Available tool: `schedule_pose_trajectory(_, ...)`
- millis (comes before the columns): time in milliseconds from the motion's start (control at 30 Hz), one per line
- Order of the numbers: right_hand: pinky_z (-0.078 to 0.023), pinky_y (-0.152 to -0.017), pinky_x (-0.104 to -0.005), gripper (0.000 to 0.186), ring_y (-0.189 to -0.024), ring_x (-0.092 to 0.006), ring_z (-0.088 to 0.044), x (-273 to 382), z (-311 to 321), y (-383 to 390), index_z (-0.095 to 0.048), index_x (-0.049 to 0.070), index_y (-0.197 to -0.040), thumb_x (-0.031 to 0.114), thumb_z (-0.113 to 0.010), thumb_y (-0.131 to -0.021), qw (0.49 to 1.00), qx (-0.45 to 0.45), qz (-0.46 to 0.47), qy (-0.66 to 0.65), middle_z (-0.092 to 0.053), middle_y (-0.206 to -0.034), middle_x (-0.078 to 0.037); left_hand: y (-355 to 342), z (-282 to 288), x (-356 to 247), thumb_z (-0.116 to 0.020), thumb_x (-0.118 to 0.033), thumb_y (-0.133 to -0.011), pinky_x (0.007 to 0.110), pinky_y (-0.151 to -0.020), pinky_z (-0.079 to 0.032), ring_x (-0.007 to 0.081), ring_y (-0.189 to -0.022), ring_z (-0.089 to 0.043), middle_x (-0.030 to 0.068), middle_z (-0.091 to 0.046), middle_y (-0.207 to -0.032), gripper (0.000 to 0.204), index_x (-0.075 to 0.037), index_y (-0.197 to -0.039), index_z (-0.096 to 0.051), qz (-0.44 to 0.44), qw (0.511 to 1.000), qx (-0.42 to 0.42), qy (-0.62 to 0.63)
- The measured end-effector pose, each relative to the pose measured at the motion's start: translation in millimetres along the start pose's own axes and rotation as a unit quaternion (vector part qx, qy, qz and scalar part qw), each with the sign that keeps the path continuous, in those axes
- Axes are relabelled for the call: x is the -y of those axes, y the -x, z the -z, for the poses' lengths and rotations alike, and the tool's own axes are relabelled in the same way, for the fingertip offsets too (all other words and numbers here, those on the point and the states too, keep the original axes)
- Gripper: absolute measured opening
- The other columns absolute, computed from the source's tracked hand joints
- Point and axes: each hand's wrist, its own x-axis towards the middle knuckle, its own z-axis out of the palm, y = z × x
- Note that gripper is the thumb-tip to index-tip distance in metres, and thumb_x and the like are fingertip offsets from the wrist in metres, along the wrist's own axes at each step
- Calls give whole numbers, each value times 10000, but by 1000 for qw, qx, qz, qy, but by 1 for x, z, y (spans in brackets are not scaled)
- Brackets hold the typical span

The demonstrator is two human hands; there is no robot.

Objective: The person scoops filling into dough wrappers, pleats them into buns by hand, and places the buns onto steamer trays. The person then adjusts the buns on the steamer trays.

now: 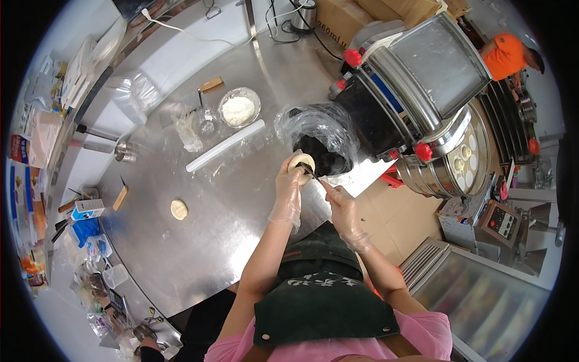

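Note:
My left hand, in a clear plastic glove, cups a round dough wrapper with dark filling at its middle. My right hand, gloved as well, is closed on the handle of a thin filling spatula, whose tip reaches into the wrapper. Just beyond both hands is a container lined with clear plastic film, holding a dark, glossy filling. Another flat dough round lies by itself on the steel table, to the left.
A long white rolling pin lies near a bowl of flour and a wooden-handled scraper. A roller machine and a round steamer with buns stand at right. Behind them is a person in orange.

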Motion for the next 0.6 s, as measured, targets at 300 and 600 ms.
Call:
schedule_pose_trajectory(300, -436, -769, -237, 482, -790, -116, -496, -10, -7, 4, -637, 104, -1342, -120, -520, -932, 991, -32, -37, -122, -502, -826, -5, -5, 9, -1, -482, 19, -920, 415, -937, -550, 264, -1071, -630, 134, -596, -1178, 424, -31, -1341, -481, 58, 986, 69, 141)
schedule_pose_trajectory(600, -429, -757, -208, 493, -763, -103, -469, 4, -3, -10, -595, 76, -1377, -103, -496, -929, 992, 26, -80, -91, -496, -810, -1, 3, 3, -2, -580, 46, -906, 361, -944, -531, 210, -1040, -625, 113, -589, -1177, 513, -33, -1389, -427, 8, 993, 96, 71)
